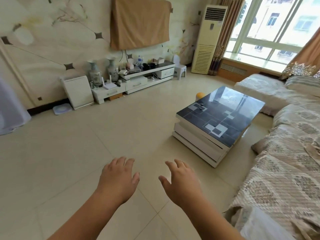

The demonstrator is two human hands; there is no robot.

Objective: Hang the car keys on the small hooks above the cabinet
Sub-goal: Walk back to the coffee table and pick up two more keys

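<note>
Beige floor tile (121, 129): fills the middle of your view; both your hands hover over it, palms down.
Left hand (119, 179): fingers spread and slightly curled, nothing in it.
Right hand (180, 181): fingers apart, thumb out to the side, nothing in it either.
Hands to each other: side by side, near but not touching, bare forearms coming in from the bottom edge.
Car keys: a small dark item (200, 107) lies on the coffee table's top near its far left corner; too small for you to confirm it's the keys.
Coffee table (242, 122): dark glossy top with pale squares, white stacked base, ahead and to the right of your right hand, well apart from it.
Sofa (285, 161): patterned cover, runs along the right side just beyond the table.
TV cabinet (138, 82): low white unit against the far wall, top cluttered; two vases (102, 71) stand at its left end.
Brown cloth (140, 23): draped on the wall above the cabinet.
Hooks: can't tell from here, none resolvable on the wall.
Air conditioner (209, 38): tall floor unit in the corner beside the window (277, 26).
</note>
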